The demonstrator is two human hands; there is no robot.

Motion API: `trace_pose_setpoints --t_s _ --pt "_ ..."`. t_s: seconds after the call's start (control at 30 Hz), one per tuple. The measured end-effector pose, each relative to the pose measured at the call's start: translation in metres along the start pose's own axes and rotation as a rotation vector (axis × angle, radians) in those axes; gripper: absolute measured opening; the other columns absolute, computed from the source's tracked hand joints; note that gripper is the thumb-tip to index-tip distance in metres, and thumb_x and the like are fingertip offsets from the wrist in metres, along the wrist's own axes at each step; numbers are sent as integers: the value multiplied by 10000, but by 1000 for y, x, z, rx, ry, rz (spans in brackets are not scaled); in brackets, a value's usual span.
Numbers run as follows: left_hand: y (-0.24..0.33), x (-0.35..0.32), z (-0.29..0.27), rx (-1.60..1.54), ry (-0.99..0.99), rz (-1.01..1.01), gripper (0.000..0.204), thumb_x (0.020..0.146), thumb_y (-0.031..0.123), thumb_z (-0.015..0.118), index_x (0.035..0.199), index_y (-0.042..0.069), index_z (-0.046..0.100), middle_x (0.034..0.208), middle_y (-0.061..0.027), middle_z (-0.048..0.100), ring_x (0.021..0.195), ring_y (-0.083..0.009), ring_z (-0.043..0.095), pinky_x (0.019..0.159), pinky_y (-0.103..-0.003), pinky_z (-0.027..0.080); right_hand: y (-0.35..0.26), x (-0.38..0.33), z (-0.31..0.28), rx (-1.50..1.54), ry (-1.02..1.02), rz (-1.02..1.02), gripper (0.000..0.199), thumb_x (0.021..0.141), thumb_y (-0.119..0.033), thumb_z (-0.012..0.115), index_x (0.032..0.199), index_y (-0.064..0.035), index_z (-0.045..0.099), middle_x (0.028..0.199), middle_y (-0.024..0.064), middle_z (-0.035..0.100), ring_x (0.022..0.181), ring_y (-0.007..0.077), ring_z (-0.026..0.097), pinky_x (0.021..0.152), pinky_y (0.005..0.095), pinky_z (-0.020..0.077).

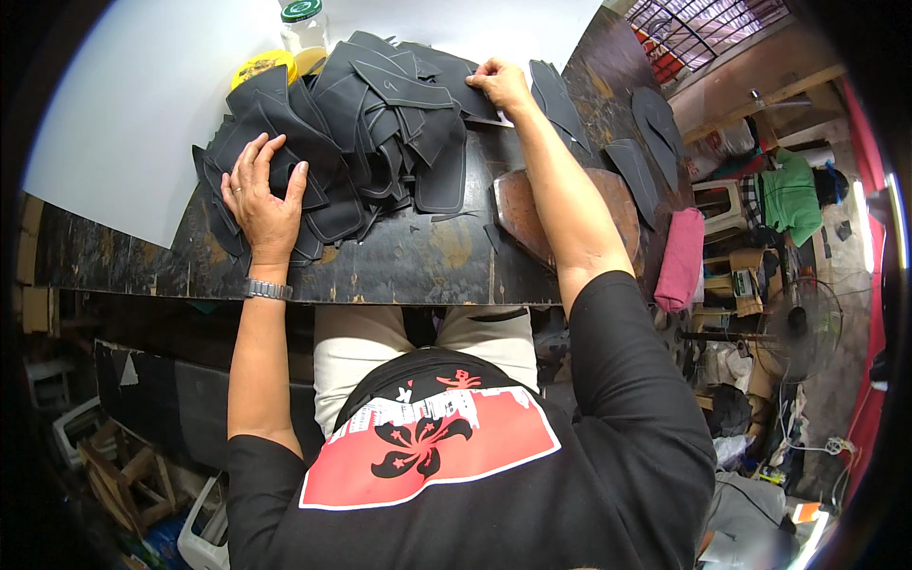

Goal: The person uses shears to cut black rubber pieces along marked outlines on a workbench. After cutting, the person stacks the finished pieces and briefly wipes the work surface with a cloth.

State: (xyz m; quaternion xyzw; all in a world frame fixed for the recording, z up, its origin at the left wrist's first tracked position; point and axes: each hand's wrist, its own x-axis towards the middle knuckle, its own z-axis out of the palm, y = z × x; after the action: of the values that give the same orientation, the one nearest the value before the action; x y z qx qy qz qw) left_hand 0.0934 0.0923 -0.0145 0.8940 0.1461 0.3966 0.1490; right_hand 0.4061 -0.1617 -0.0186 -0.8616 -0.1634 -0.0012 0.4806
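Observation:
A heap of black, leather-like cut pieces (380,123) with pale lines along their edges lies on the dark worktable (418,271). My left hand (258,195) rests on the heap's left side, its fingers and thumb spread. At the heap's right side, the thumb and fingers of my right hand (502,85) pinch the edge of a flat black piece (445,74). More black pieces (559,104) lie just right of that hand. Below my right forearm sits a worn brown board (515,204), partly covered by the arm.
Behind the heap stand a glass jar with a green lid (304,28) and a yellow container (266,68). White sheets (123,123) cover the table's far left. Loose black pieces (632,176) and a folded pink cloth (679,258) lie at right. Beyond are a person in green (788,195) and a fan (800,318).

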Motion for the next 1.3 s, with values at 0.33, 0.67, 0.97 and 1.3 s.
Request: trace_pose_setpoints --t_s 0.33,0.67,0.97,1.3 --pt "-3 -1 3 18 21 17 423 869 389 693 1251 221 620 1354 6 541 1322 -206 437 1144 -520 206 2 -57 -104 -162 -79 199 468 674 -6 792 1133 -4 700 974 129 719 848 164 659 768 277 526" --pt "-7 0 4 18 -4 42 427 881 374 681 1272 221 607 1380 5 535 1325 -215 444 1133 -530 216 56 -119 -228 193 261 108 275 791 -70 763 1050 17 729 954 48 722 825 103 634 775 232 494" --pt "-8 -1 6 25 1 37 431 891 390 670 1286 235 596 1388 23 526 1330 -204 435 1143 -539 206 112 -162 -287 -835 312 249 638 691 -414 830 1231 -118 664 1192 212 601 1116 344 600 953 411 476" --pt "-2 -1 2 31 -3 16 444 866 363 694 1274 214 604 1370 -6 535 1331 -225 432 1139 -525 217 64 -117 -197 -894 215 254 590 692 -326 830 1225 -162 639 1272 177 569 1191 331 562 985 441 466"
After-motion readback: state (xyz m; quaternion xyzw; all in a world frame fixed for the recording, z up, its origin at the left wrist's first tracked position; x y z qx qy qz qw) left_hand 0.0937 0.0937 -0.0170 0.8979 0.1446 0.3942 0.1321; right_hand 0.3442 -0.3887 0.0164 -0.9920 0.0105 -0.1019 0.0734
